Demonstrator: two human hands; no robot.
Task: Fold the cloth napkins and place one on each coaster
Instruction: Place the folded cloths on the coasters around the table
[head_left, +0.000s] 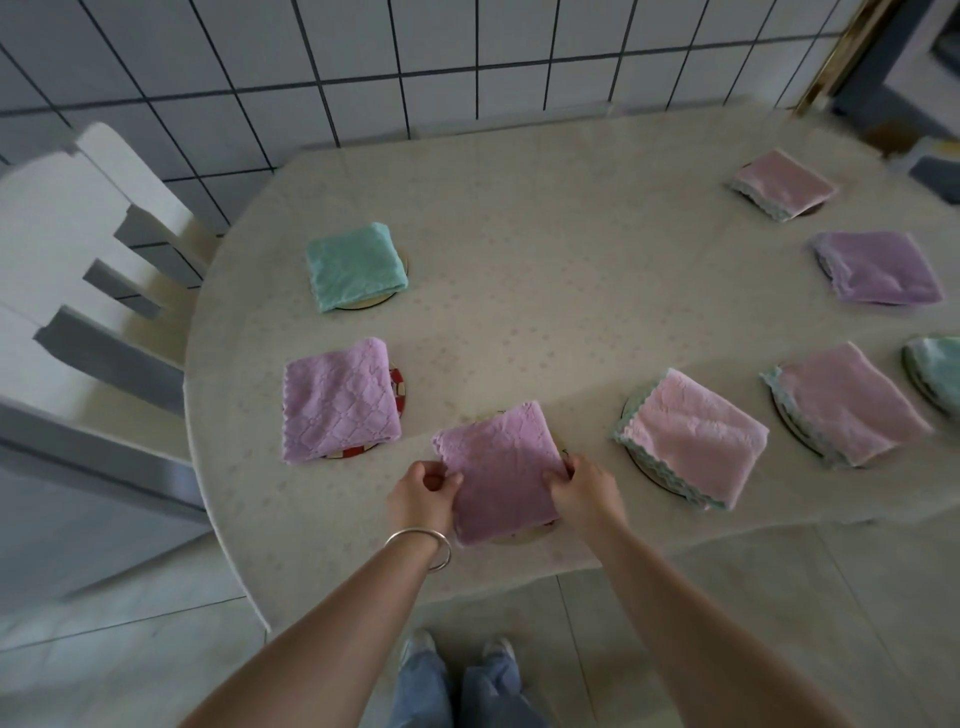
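Observation:
A folded purple napkin (498, 467) lies over a round coaster (524, 535) near the table's front edge. My left hand (423, 493) pinches its left edge and my right hand (584, 491) grips its right edge. Around the table lie other folded napkins on coasters: a purple one (337, 400) at the left, a teal one (356, 265) behind it, a pink one (693, 434) to the right, another pink one (852, 402), a purple one (878, 267), a pink one (784, 184) at the back, and a teal one (940, 374) cut off at the right edge.
The oval table (545, 260) wears a pale cloth. A white chair (78, 270) stands at its left end. A tiled wall (415, 62) runs behind the table. My feet (457, 654) are on the tiled floor right at the front edge.

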